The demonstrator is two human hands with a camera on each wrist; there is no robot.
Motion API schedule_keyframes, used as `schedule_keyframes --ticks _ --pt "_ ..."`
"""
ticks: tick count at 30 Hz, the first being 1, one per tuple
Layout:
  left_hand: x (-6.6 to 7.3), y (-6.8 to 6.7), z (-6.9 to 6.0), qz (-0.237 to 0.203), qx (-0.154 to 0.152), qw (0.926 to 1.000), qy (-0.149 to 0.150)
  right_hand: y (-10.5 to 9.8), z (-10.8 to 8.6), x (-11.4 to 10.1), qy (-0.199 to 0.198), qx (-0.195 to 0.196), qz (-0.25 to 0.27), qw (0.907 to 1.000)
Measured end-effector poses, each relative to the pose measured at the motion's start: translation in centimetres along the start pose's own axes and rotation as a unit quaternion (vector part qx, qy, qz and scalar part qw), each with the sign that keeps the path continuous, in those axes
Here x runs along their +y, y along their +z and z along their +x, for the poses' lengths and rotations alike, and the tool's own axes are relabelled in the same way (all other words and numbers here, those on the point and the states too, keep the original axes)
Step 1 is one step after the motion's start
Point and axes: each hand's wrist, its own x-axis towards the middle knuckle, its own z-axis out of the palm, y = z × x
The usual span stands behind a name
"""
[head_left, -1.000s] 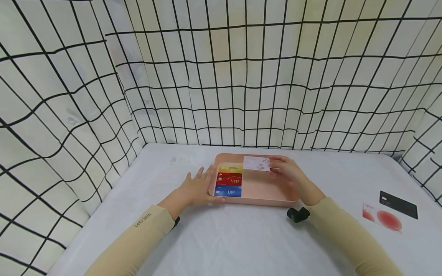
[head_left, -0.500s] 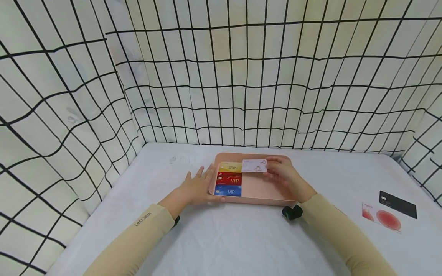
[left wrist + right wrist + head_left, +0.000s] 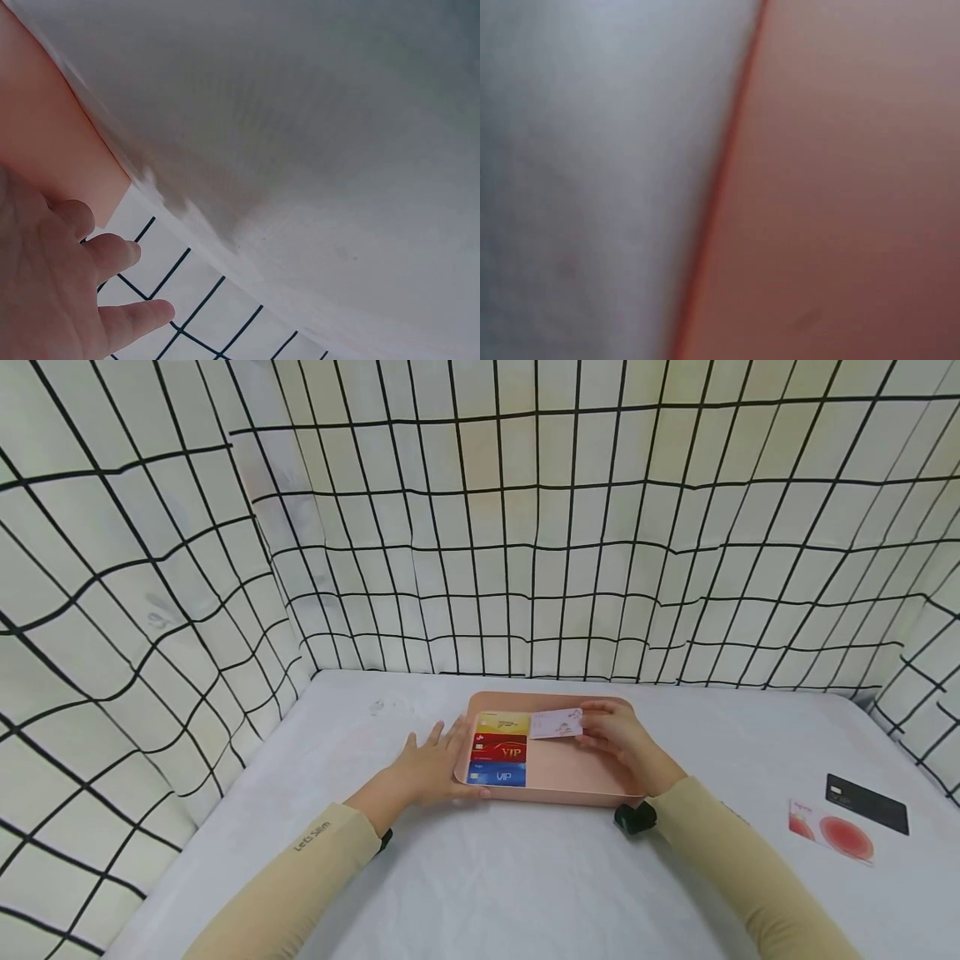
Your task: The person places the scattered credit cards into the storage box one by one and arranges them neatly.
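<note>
In the head view a pink tray (image 3: 577, 774) lies on the white table. Down its left side sit a yellow card (image 3: 501, 723), a red VIP card (image 3: 498, 748) and a blue VIP card (image 3: 497, 774) in a column. My right hand (image 3: 619, 740) pinches the right end of a pale pink card (image 3: 555, 723), slightly tilted, just right of the yellow one. With fingers spread, my left hand (image 3: 427, 772) rests against the tray's left side. The left wrist view shows that hand beside the tray wall (image 3: 67, 127). Only a blurred tray side (image 3: 840, 180) fills the right wrist view; no fingers show there.
On the table at right lie a black card (image 3: 867, 804) and a white card with red circles (image 3: 831, 832), close together. A white cloth wall with a black grid (image 3: 532, 543) encloses the back and sides of the white table (image 3: 495, 877).
My right hand moved slightly left and toward me with the pale pink card, bringing it beside the yellow card, then shifted a little right and tilted it. My left hand stayed in place.
</note>
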Motion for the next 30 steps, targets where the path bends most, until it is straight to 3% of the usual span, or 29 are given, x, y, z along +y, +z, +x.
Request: schedule_keyframes --ticks 30 --pt "-0.24 0.43 0.39 -0.007 0.000 1.0000 -0.002 0.39 0.26 0.37 0.007 0.018 -0.101 0.9947"
